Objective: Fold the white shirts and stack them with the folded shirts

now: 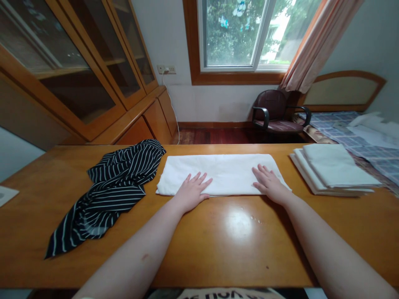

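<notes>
A white cloth, folded into a long strip, lies across the middle of the wooden table. My left hand lies flat and open on its near left part, fingers spread. My right hand rests flat and open on its near right part. Neither hand grips anything. To the left of the white cloth lies a crumpled black garment with white stripes. On the table's right side sits a stack of folded white cloths.
A wooden cabinet with glass doors runs along the left wall. Behind the table stand a dark armchair under a window, and a bed with a checked cover at the right. A white sheet corner shows at the table's left edge.
</notes>
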The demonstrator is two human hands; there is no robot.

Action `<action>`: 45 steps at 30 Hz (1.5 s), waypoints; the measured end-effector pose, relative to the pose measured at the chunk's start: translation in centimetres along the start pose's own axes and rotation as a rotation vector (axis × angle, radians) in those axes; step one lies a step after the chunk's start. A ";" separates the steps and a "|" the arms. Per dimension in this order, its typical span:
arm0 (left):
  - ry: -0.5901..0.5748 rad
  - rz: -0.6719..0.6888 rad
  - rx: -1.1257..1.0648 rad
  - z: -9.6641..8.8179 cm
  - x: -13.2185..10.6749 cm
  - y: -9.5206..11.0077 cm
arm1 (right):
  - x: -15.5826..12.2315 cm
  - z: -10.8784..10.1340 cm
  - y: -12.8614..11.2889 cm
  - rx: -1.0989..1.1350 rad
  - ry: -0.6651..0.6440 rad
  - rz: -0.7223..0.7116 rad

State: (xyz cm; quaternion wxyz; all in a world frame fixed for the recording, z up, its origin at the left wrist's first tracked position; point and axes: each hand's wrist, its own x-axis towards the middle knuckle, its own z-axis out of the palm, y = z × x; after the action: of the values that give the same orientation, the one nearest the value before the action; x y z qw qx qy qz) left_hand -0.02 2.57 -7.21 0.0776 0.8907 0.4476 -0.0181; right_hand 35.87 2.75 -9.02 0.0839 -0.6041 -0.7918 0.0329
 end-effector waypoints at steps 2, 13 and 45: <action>-0.034 -0.155 0.004 -0.2 -0.4 -1.5 | 0.1 0.8 -0.2 -0.045 -0.089 0.024; 0.092 -0.928 0.121 -2.3 -2.4 -6.4 | 0.1 0.5 0.1 -0.028 -0.112 0.036; 0.276 -0.475 0.113 -5.2 2.7 -0.2 | 3.0 -2.8 -7.2 0.100 -0.024 -0.090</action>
State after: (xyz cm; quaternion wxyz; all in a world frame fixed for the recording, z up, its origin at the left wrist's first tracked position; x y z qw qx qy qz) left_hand 1.23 5.61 -2.34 -0.0405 0.7577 0.6486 0.0605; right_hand 28.73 3.58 -4.88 0.1059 -0.5627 -0.8163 0.0756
